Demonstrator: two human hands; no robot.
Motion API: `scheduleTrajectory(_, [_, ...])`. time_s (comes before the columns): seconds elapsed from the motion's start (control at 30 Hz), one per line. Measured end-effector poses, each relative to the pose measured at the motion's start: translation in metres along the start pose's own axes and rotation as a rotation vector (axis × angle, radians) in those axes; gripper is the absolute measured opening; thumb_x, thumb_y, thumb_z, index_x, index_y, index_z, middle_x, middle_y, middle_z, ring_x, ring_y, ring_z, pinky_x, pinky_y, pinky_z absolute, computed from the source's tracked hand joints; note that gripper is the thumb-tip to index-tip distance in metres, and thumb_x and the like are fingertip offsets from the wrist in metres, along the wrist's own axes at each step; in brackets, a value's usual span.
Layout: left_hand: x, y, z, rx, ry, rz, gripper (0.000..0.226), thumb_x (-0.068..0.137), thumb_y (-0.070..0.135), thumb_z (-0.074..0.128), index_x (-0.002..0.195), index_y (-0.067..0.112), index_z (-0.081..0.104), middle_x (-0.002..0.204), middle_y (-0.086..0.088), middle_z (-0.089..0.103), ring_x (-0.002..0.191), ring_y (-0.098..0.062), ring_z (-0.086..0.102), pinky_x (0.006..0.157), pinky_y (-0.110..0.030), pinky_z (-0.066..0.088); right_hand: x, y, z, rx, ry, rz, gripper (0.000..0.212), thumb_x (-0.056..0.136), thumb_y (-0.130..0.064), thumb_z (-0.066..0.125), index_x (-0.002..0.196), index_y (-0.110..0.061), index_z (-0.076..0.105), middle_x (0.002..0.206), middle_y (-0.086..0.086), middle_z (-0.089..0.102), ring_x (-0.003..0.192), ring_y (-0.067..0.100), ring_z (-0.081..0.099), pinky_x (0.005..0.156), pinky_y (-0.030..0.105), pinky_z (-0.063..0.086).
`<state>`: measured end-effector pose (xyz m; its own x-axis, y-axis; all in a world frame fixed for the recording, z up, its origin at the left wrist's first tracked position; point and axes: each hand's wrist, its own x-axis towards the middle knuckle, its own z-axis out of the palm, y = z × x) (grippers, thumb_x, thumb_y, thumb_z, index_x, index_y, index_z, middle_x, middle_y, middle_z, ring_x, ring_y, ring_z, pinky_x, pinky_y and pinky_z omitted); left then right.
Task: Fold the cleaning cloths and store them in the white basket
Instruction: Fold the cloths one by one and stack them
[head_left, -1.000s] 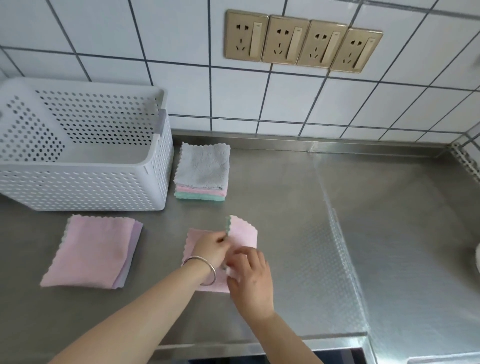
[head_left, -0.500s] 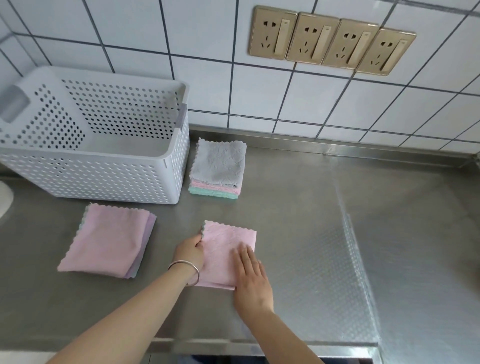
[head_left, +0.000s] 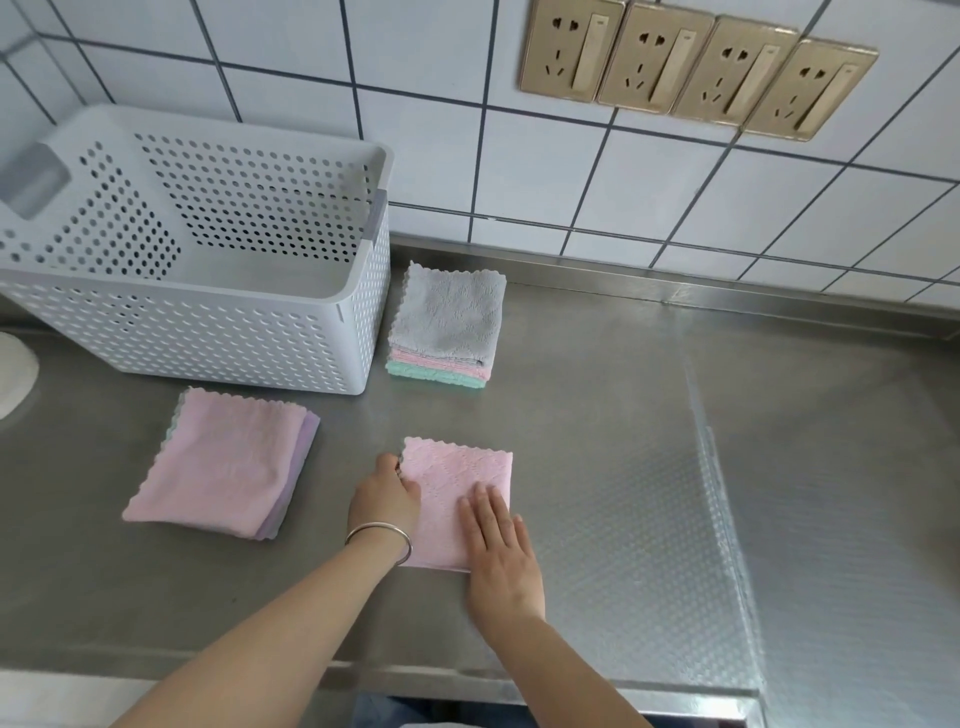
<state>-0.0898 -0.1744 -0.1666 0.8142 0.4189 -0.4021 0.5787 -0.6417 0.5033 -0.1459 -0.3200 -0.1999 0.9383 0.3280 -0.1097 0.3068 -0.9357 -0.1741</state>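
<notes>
A folded pink cloth (head_left: 457, 493) is laid flat on the steel bench (head_left: 597, 467), in front of the white basket (head_left: 208, 291). Its left edge is gripped by the curled fingers of the left hand (head_left: 384, 499), and its right part is pressed down by the straight, flat fingers of the right hand (head_left: 501, 551). A folded stack topped by a grey cloth (head_left: 449, 322) is seen just beside the basket, and a looser pink and purple pile (head_left: 223, 462) lies in front of it.
</notes>
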Motion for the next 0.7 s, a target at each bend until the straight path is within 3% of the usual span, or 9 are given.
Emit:
scheduleTrajectory(0.13, [0.000,0.000,0.000,0.035,0.001,-0.038,0.028,0.086,0.011,0.042,0.114,0.005,0.045,0.106,-0.026,0.062,0.098,-0.041,0.058,0.078,-0.039,0.046,0.000,-0.003,-0.006,0.055,-0.097,0.028,0.129,0.049,-0.017,0.078,0.149,-0.009,-0.004,0.151,0.002,0.022,0.143,0.024,0.006,0.101,0.044,0.039])
scheduleTrajectory(0.23, [0.000,0.000,-0.001,0.096,-0.008,-0.054,0.027,0.086,0.014,0.042,0.113,0.010,0.045,0.109,-0.021,0.063,0.098,-0.038,0.058,0.075,-0.036,0.044,0.004,-0.004,-0.025,-0.034,-0.242,-0.041,0.091,0.084,-0.013,0.049,0.139,-0.012,-0.023,0.146,-0.002,-0.030,0.135,0.018,-0.029,0.119,0.047,0.009])
scheduleTrajectory(0.3, [-0.001,-0.003,-0.001,0.090,0.010,-0.074,0.026,0.084,0.018,0.043,0.109,0.013,0.048,0.114,-0.015,0.059,0.100,-0.035,0.058,0.077,-0.035,0.044,0.004,-0.003,-0.035,0.046,-0.229,-0.064,0.087,0.077,-0.010,0.049,0.147,-0.013,-0.002,0.153,-0.002,-0.013,0.142,0.017,-0.012,0.118,0.047,0.014])
scheduleTrajectory(0.33, [-0.002,-0.005,0.000,0.067,0.025,-0.092,0.026,0.083,0.022,0.045,0.108,0.014,0.050,0.116,-0.013,0.056,0.102,-0.034,0.056,0.080,-0.036,0.044,0.003,-0.003,-0.040,0.124,-0.111,-0.039,0.083,0.067,-0.010,0.053,0.146,-0.013,0.025,0.155,0.001,0.017,0.143,0.021,0.018,0.111,0.048,0.032])
scheduleTrajectory(0.37, [-0.003,-0.008,0.002,0.055,0.041,-0.113,0.028,0.082,0.028,0.047,0.106,0.015,0.053,0.117,-0.011,0.053,0.104,-0.033,0.054,0.082,-0.036,0.044,0.003,0.000,-0.037,0.224,-0.023,0.036,0.075,0.060,-0.011,0.054,0.134,-0.014,0.046,0.143,0.002,0.045,0.130,0.024,0.046,0.098,0.044,0.047])
scheduleTrajectory(0.4, [-0.004,-0.011,0.003,0.068,0.053,-0.129,0.031,0.080,0.035,0.050,0.105,0.016,0.054,0.116,-0.010,0.051,0.105,-0.032,0.052,0.084,-0.036,0.043,0.003,0.003,-0.040,0.341,0.058,0.141,0.065,0.061,-0.011,0.055,0.125,-0.016,0.053,0.129,0.000,0.056,0.115,0.023,0.056,0.089,0.039,0.052])
scheduleTrajectory(0.57, [-0.006,-0.015,0.011,0.221,0.031,-0.184,0.057,0.070,0.055,0.058,0.110,0.014,0.059,0.118,-0.009,0.046,0.115,-0.028,0.044,0.094,-0.034,0.039,0.030,0.021,-0.056,0.829,-0.170,0.662,0.043,0.086,-0.020,0.051,0.128,-0.012,0.044,0.120,0.002,0.054,0.105,0.019,0.053,0.083,0.029,0.044])
scheduleTrajectory(0.67, [-0.010,-0.009,0.009,0.162,-0.002,-0.181,0.045,0.074,0.047,0.058,0.105,0.013,0.059,0.115,-0.010,0.054,0.109,-0.030,0.051,0.088,-0.035,0.046,0.040,0.025,-0.058,0.872,-0.337,0.656,0.006,0.087,-0.025,0.050,0.091,-0.019,0.050,0.085,-0.001,0.057,0.073,0.015,0.049,0.058,0.024,0.035])
scheduleTrajectory(0.7, [-0.013,-0.009,0.006,0.101,-0.001,-0.178,0.038,0.076,0.042,0.059,0.100,0.014,0.057,0.109,-0.009,0.059,0.102,-0.032,0.055,0.083,-0.035,0.048,0.041,0.025,-0.057,0.864,-0.363,0.631,0.014,0.087,-0.026,0.050,0.076,-0.018,0.047,0.072,-0.002,0.051,0.063,0.014,0.045,0.053,0.024,0.031])
